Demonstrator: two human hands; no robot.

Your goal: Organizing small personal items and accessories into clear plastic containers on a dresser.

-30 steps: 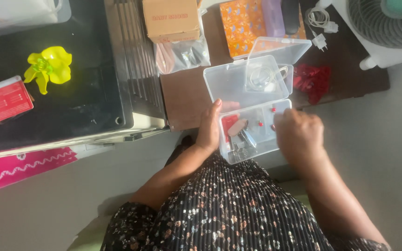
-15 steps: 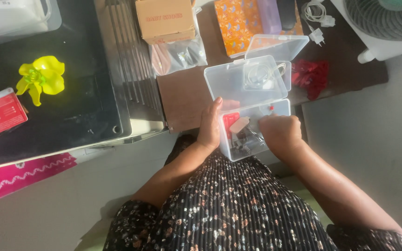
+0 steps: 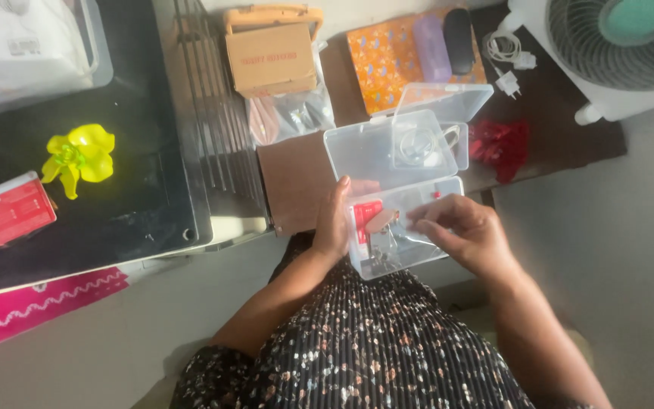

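A clear plastic box [image 3: 403, 261] rests on my lap with its lid [image 3: 387, 151] flipped open toward the table. Inside lie small metal parts, a red card and a tan piece. My left hand [image 3: 333, 223] grips the box's left wall. My right hand [image 3: 463, 231] reaches into the box from the right, its fingers pinched over the contents; what they hold is too small to tell.
A brown cardboard box [image 3: 270, 57], a clear bag [image 3: 289, 117], an orange patterned pouch [image 3: 391, 57] and red cloth [image 3: 497, 144] lie on the brown table. A yellow flower [image 3: 77, 155] and red packet [image 3: 9, 212] sit on a black surface at left. A white fan [image 3: 622, 45] stands at right.
My right hand has moved left from the box's right edge into the box. The left hand stays on the box's left side. The camera view shifted slightly.
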